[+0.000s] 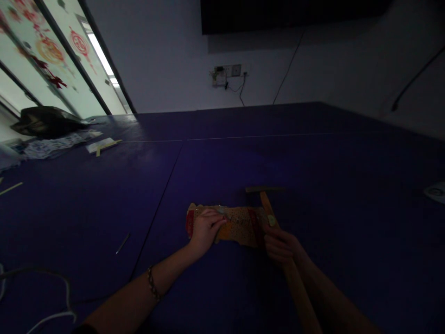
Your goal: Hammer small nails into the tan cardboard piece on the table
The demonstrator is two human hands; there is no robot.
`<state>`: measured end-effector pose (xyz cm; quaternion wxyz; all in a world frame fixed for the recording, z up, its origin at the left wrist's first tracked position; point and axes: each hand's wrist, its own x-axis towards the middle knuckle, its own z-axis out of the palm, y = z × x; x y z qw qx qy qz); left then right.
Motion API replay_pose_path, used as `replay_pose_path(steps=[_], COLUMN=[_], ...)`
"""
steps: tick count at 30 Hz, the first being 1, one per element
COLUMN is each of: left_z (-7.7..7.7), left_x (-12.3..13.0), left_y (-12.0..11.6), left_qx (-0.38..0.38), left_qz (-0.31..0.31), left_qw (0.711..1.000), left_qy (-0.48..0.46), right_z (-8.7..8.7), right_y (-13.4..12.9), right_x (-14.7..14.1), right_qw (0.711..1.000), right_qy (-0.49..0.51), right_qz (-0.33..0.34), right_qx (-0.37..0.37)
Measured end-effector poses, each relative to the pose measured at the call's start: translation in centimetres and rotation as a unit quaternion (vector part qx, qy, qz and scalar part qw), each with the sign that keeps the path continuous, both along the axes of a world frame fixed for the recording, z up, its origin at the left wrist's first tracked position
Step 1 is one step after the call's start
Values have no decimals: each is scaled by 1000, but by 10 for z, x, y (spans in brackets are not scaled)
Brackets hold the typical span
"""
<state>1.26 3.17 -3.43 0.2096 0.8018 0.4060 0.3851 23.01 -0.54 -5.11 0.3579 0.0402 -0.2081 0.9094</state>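
Lower centre: left hand (205, 228) pinched over the board (239, 225), contents unclear; right hand (281, 245) clasps hammer (268, 209) by board's right edge; table (354, 204) spreads rightward

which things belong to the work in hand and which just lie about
In use:
- wooden-handled hammer, in right hand
- flat tan speckled piece, under left hand

Lying about:
- thin silvery rod
- black bag-like bundle
- curved white cable

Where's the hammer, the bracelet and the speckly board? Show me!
Hammer (267, 205): head view, on the handle above the right hand (281, 245).
Bracelet (151, 283): head view, on its band.
Speckly board (241, 226): head view, on its dotted face.
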Motion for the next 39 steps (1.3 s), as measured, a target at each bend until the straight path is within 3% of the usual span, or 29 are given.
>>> replay_pose_path(steps=[16, 26, 33, 36, 39], left_z=[1, 3, 1, -2, -4], left_x=[0, 0, 0, 0, 0], left_y=[-1, -1, -1, 0, 1], left_qx=[0, -4, 0, 0, 0], left_qz=[24, 21, 22, 22, 20], left_qw=[999, 1000, 1000, 999, 999], left_qy=[-30, -10, -18, -23, -29], right_z=[-11, -2, -9, 5, 33], right_y=[-2, -4, 1, -4, -25], right_x=[7, 4, 6, 4, -8], right_qw=[986, 993, 992, 974, 907], right_qy=[-144, -93, -119, -216, -378], right_qz=[-59, -41, -45, -68, -182], right_qx=[-53, -52, -10, 3, -25])
